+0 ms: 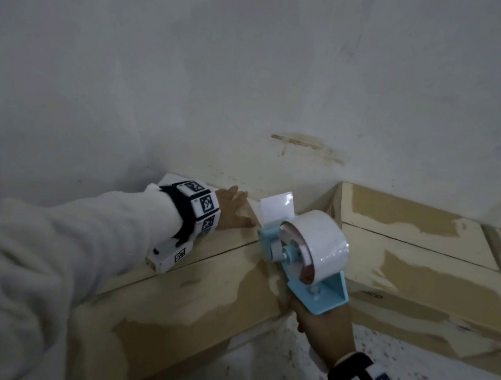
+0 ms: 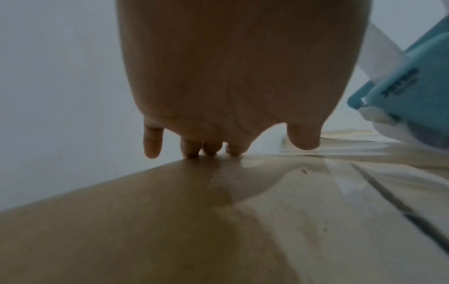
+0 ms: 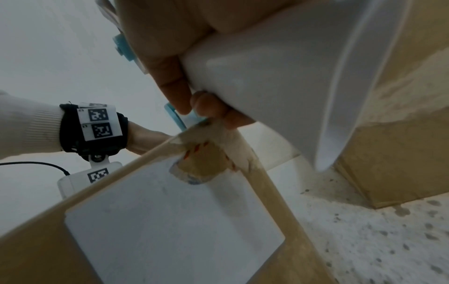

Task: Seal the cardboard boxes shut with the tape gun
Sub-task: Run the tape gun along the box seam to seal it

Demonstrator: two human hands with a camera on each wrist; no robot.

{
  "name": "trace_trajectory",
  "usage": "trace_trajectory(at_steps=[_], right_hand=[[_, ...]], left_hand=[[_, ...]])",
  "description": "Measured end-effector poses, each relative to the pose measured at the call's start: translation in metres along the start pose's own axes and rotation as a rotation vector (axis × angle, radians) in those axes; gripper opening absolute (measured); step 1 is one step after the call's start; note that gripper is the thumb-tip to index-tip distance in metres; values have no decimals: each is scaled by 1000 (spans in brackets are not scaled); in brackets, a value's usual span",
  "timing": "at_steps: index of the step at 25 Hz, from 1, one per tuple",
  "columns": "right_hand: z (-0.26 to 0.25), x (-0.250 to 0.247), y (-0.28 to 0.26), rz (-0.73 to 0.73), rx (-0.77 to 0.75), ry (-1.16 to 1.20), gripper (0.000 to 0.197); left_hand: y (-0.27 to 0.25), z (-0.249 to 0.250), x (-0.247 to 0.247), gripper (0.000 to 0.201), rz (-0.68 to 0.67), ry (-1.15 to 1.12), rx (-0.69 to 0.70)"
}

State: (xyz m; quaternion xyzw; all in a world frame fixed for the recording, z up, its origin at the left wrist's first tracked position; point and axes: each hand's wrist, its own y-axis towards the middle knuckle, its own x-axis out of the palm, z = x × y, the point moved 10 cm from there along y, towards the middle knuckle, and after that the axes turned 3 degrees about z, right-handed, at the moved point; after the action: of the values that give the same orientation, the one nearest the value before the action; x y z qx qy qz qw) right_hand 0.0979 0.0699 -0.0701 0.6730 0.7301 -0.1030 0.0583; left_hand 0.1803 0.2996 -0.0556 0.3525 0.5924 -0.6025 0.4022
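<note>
Your right hand [image 1: 318,321] clamps the tape gun [image 1: 304,253] at the near box's [image 1: 198,294] far end while your flat, straight-fingered left hand [image 1: 234,210] presses its top, so this seam looks nearly taped, with the right box [image 1: 423,258] seemingly left.

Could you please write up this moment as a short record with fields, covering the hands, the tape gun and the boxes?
left hand: fingers straight, pressing flat on the near box's top at its far end
right hand: grips the tape gun's handle
tape gun: light blue frame with a white tape roll, nose at the near box's far end beside the left hand
near box: flaps closed, seam runs along the top
second box: to the right, against the wall, apart from the near box
floor: speckled, light
</note>
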Motion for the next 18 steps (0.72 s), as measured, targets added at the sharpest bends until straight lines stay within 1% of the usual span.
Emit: trace_trajectory(at_steps=[2, 5, 6, 9, 10, 13, 15, 17, 18], right_hand=[[-10, -4, -1, -16, -8, -21, 22], [-15, -18, -11, -20, 4, -32, 24], [-11, -24, -18, -12, 33, -14, 24], [14, -49, -41, 30, 133, 51, 24], [20, -56, -49, 40, 156, 52, 24], [23, -60, -56, 16, 163, 8, 21], [17, -56, -59, -24, 147, -48, 18], [18, -54, -60, -26, 181, -14, 18], [19, -55, -60, -20, 200, 17, 20]], left_hand=[[4, -1, 1, 79, 29, -26, -13], [8, 5, 0, 75, 68, -104, 22], [9, 2, 1, 77, 71, -97, 9], [7, -5, 3, 87, 52, 20, -65], [6, -4, 3, 89, 58, 18, -76], [1, -3, 0, 88, 101, -30, -109], [-14, 4, -7, 86, 157, -2, -146], [-38, 26, -11, 77, 200, 31, -77], [-52, 43, -8, 76, 181, 44, -18]])
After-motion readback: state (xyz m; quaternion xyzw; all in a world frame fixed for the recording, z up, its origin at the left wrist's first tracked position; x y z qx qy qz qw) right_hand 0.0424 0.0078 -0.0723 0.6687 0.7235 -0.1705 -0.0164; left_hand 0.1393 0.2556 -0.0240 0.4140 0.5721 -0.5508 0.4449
